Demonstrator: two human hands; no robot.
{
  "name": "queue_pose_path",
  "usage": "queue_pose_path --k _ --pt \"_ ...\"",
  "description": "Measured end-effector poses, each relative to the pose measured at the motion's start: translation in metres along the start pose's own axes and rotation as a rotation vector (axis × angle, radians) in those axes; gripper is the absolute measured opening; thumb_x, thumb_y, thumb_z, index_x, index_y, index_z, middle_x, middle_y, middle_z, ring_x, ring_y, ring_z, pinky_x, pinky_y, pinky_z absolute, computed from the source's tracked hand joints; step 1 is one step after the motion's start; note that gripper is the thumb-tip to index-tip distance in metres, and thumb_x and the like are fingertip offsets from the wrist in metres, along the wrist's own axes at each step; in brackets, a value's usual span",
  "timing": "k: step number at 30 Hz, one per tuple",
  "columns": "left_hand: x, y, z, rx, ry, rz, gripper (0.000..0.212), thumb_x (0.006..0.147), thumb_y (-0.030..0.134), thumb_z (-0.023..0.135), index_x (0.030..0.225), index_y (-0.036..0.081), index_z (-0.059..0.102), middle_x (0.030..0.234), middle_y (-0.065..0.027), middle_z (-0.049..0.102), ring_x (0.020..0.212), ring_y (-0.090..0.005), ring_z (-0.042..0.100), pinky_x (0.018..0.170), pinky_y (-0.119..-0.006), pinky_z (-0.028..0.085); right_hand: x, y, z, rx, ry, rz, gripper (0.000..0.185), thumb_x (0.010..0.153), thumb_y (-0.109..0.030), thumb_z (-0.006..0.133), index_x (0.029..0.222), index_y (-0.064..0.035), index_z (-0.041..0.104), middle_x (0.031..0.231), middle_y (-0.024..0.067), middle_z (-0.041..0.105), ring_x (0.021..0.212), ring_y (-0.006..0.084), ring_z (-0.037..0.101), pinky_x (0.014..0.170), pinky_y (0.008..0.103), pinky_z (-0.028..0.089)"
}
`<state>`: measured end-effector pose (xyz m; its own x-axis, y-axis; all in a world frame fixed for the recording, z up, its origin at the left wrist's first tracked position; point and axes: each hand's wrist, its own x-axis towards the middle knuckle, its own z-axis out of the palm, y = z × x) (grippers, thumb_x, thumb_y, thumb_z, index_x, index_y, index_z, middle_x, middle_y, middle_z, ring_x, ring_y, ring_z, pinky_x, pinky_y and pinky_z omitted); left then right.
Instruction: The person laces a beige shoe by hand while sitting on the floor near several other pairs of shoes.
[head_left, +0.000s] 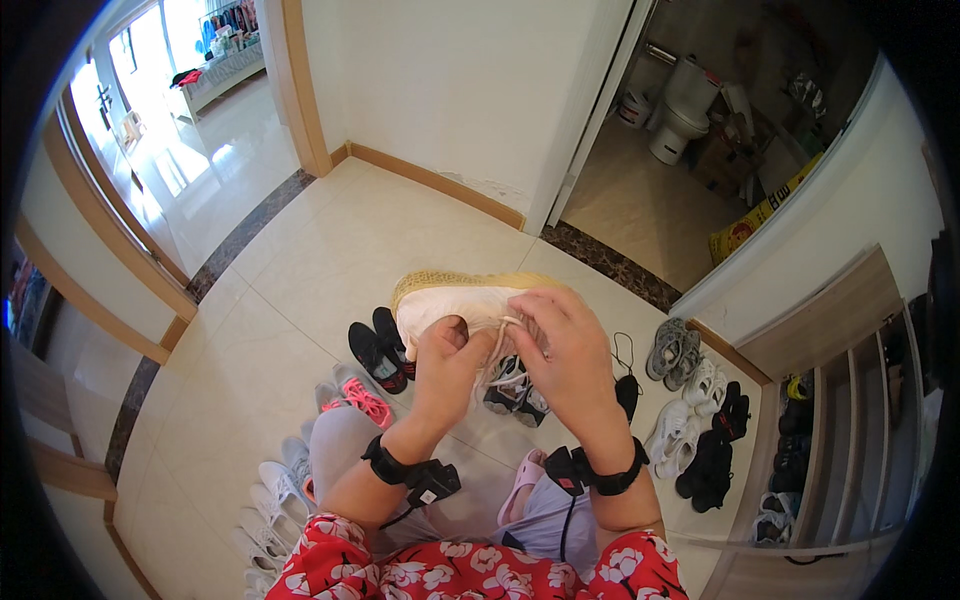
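Observation:
A pale cream sneaker (439, 304) with a yellowish textured sole is held up in front of me, lying on its side. My left hand (450, 356) grips it on the left, its fingers curled and its thumb towards the laces. Between thumb and fingers, my right hand (562, 345) pinches the pale shoelace (508, 324) of this sneaker. Loose lace ends hang between the two hands. Both wrists wear black straps with small boxes. The shoe's opening is mostly covered by my hands.
Grey sneakers with pink laces (364, 397), black shoes (375, 352) and a row of white shoes (281, 487) surround me on the tiles. Several more pairs, including white sneakers (671, 435), stand at right beside an open shoe cabinet (832, 442). A doorway shows a toilet (679, 116).

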<state>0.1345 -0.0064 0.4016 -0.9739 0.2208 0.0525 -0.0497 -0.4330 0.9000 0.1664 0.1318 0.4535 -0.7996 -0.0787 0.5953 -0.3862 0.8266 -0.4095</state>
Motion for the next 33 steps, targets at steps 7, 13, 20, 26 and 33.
queue_pose_path --k 7,13,20,26,33 --pt "0.005 -0.004 -0.007 -0.033 -0.053 0.015 0.020 0.085 0.000 0.057 0.102 -0.009 0.061 0.096 -0.0093 0.067 0.086 -0.0124 0.063 0.077 -0.026 0.050 0.006 0.022 -0.008 0.055 -0.020 0.003 0.031 0.081 -0.012 0.067 0.111 -0.0034 0.063 0.117 0.0167 0.060 0.111 0.0352 0.053 0.096 0.0402 0.042" --pt "0.005 -0.005 -0.011 -0.034 -0.093 0.011 0.022 0.085 0.000 0.057 0.104 -0.009 0.061 0.100 -0.0111 0.067 0.089 -0.0144 0.064 0.081 -0.028 0.051 0.000 0.028 -0.007 0.151 -0.200 0.105 0.036 0.083 -0.015 0.063 0.119 -0.0084 0.063 0.125 0.0144 0.057 0.120 0.0331 0.049 0.102 0.0418 0.036" --pt "0.012 -0.009 -0.025 -0.032 -0.107 -0.059 0.019 0.086 0.003 0.058 0.100 -0.008 0.063 0.095 -0.0090 0.068 0.082 -0.0108 0.063 0.073 -0.025 0.050 0.003 0.041 -0.010 0.269 -0.234 0.222 0.034 0.076 -0.011 0.073 0.110 -0.0097 0.069 0.121 0.0141 0.059 0.109 0.0314 0.055 0.092 0.0370 0.045" --pt "0.014 -0.007 -0.015 -0.111 -0.117 -0.130 0.017 0.090 0.009 0.058 0.098 -0.006 0.064 0.092 -0.0065 0.068 0.078 -0.0084 0.061 0.069 -0.022 0.047 0.005 0.040 -0.012 0.291 -0.060 0.265 0.025 0.072 -0.009 0.077 0.096 -0.0046 0.073 0.102 0.0099 0.067 0.090 0.0253 0.061 0.071 0.0325 0.052" --pt "0.018 0.005 -0.013 -0.214 -0.068 -0.326 0.019 0.091 0.009 0.058 0.100 -0.005 0.066 0.085 -0.0050 0.066 0.074 -0.0105 0.060 0.066 -0.025 0.044 0.005 0.043 -0.012 0.246 -0.005 0.216 0.022 0.073 -0.007 0.076 0.093 -0.0029 0.072 0.101 0.0103 0.067 0.091 0.0257 0.061 0.071 0.0342 0.053"
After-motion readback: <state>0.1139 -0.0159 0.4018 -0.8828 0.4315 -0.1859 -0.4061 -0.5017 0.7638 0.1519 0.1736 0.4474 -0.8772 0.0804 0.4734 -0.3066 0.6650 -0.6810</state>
